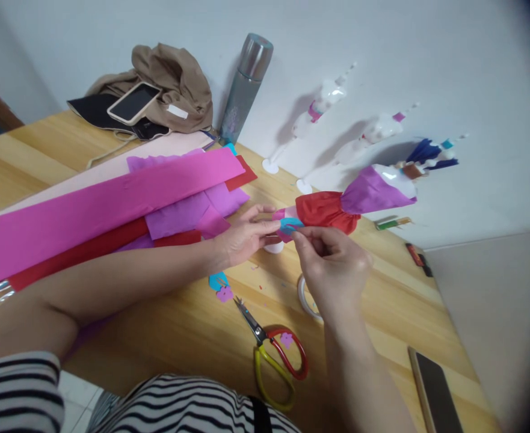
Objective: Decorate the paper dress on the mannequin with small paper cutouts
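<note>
Already, our figure (352, 201), right of centre, wears purple and red; our left fingers (267, 228) hold its lower end, our right fingers (304, 244) pinch a blue strip (290, 222), seemingly unfinished; a flower (224, 293) lies unattached.

Craft corner, indoors, perhaps in a home, most of room out of view: wooden table (395, 325) against pale wall (178, 24); coloured sheets (111, 198), stacked; scissors (258, 332), red and yellow handles; tape roll (302, 297); red-and-purple-clad figure (322, 207); flask (246, 84); brown fabric bundle (181, 90)
</note>
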Motion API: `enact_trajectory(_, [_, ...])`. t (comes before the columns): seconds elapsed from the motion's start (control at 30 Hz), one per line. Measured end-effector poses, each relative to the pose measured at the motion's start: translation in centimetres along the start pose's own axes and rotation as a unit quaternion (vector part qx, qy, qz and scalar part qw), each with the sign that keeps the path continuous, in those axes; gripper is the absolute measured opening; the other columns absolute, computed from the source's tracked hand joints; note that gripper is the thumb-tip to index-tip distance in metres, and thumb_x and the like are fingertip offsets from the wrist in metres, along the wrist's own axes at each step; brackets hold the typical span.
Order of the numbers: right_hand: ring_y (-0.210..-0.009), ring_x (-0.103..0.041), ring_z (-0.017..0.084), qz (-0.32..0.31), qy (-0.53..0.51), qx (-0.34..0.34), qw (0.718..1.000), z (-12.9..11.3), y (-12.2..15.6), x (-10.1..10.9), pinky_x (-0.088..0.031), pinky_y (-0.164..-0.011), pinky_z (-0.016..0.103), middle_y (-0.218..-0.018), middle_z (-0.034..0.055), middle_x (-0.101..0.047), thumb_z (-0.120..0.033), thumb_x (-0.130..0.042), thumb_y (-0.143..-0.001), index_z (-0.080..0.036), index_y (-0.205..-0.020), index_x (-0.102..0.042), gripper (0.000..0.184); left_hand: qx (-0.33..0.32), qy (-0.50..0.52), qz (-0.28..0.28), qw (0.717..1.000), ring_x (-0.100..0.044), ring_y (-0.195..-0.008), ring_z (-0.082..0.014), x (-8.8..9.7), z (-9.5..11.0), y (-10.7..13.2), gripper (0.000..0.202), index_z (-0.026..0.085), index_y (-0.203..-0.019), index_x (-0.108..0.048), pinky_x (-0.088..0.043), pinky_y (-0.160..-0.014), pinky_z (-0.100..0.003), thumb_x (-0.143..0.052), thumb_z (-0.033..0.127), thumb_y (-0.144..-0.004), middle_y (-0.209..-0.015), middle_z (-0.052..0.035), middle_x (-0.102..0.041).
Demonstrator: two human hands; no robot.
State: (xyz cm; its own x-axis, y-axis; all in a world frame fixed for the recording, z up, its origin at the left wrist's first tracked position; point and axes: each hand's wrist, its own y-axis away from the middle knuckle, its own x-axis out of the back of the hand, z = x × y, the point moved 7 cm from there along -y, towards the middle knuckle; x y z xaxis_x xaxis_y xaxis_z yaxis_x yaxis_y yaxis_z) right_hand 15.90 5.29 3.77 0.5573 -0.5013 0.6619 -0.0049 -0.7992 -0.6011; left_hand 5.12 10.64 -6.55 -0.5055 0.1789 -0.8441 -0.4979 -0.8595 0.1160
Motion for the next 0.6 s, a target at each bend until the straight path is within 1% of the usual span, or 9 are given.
enact_trajectory(0.07, [-0.045, -0.050, 0.014, 0.003, 0.013, 0.006, 1.000, -0.04, -0.05, -0.04, -0.037, -0.043, 0.030, -0.057, -0.0010, -0.062, -0.022, -0.069, -0.084, -0.023, -0.075, -0.072, 0.010, -0.001, -0.014, -0.004, 1.000, -0.069, -0.082, -0.0130, -0.15, 0.05, -0.06, 0.026, 0.019, -0.101, -0.056, -0.051, -0.087, -0.033, -0.073, 0.012, -0.083, -0.092, -0.0018, -0.070])
enact_trajectory(0.1, [-0.045, -0.050, 0.015, 0.005, 0.019, 0.011, 1.000, -0.08, -0.06, -0.05, -0.038, -0.044, 0.030, -0.057, -0.0009, -0.062, -0.022, -0.069, -0.084, -0.023, -0.075, -0.072, 0.010, 0.001, -0.018, 0.000, 1.000, -0.068, -0.081, -0.0127, -0.17, 0.04, -0.14, 0.027, 0.019, -0.103, -0.056, -0.051, -0.086, -0.032, -0.073, 0.012, -0.083, -0.092, -0.0016, -0.069])
enact_trajectory(0.23, [-0.047, -0.052, 0.016, 0.010, 0.040, 0.025, 0.999, -0.11, 0.03, -0.09, -0.039, -0.046, 0.031, -0.057, -0.0012, -0.061, -0.021, -0.069, -0.085, -0.023, -0.076, -0.071, 0.010, 0.010, -0.021, 0.022, 0.999, -0.066, -0.082, -0.0133, -0.28, -0.02, -0.58, 0.046, 0.021, -0.121, -0.058, -0.051, -0.085, -0.032, -0.074, 0.008, -0.080, -0.098, -0.0020, -0.068])
enact_trajectory(0.3, [-0.048, -0.054, 0.016, 0.010, 0.050, 0.031, 0.998, -0.07, 0.11, -0.14, -0.040, -0.047, 0.032, -0.058, -0.0007, -0.061, -0.021, -0.070, -0.086, -0.024, -0.076, -0.071, 0.011, 0.006, -0.021, 0.028, 0.999, -0.066, -0.085, -0.0135, -0.35, 0.04, -0.79, 0.050, 0.021, -0.124, -0.059, -0.050, -0.087, -0.032, -0.073, 0.005, -0.079, -0.101, -0.0028, -0.068])
enact_trajectory(0.4, [-0.050, -0.056, 0.018, 0.016, 0.061, 0.036, 0.997, 0.15, 0.24, -0.20, -0.040, -0.049, 0.033, -0.058, -0.0003, -0.061, -0.022, -0.070, -0.087, -0.024, -0.077, -0.071, 0.011, -0.006, -0.025, 0.035, 0.999, -0.065, -0.084, -0.0134, -0.22, 0.16, -0.96, 0.042, 0.017, -0.118, -0.063, -0.050, -0.087, -0.032, -0.071, 0.003, -0.080, -0.099, -0.0036, -0.068])
enact_trajectory(0.5, [-0.050, -0.057, 0.019, 0.020, 0.065, 0.035, 0.997, 0.37, 0.33, -0.33, -0.040, -0.049, 0.033, -0.057, -0.0009, -0.059, -0.024, -0.068, -0.088, -0.025, -0.078, -0.070, 0.011, -0.007, -0.038, 0.027, 0.999, -0.065, -0.081, -0.0134, -0.16, 0.12, -0.96, 0.035, 0.016, -0.114, -0.065, -0.051, -0.086, -0.033, -0.071, 0.005, -0.081, -0.095, -0.0035, -0.067])
enact_trajectory(0.6, [-0.049, -0.056, 0.018, 0.027, 0.067, 0.039, 0.997, 0.38, 0.38, -0.34, -0.040, -0.049, 0.033, -0.055, -0.0013, -0.059, -0.026, -0.067, -0.089, -0.025, -0.078, -0.070, 0.012, -0.002, -0.039, 0.024, 0.999, -0.066, -0.086, -0.0150, -0.22, 0.02, -0.94, 0.035, 0.016, -0.113, -0.066, -0.051, -0.088, -0.034, -0.071, 0.005, -0.080, -0.100, -0.0050, -0.068])
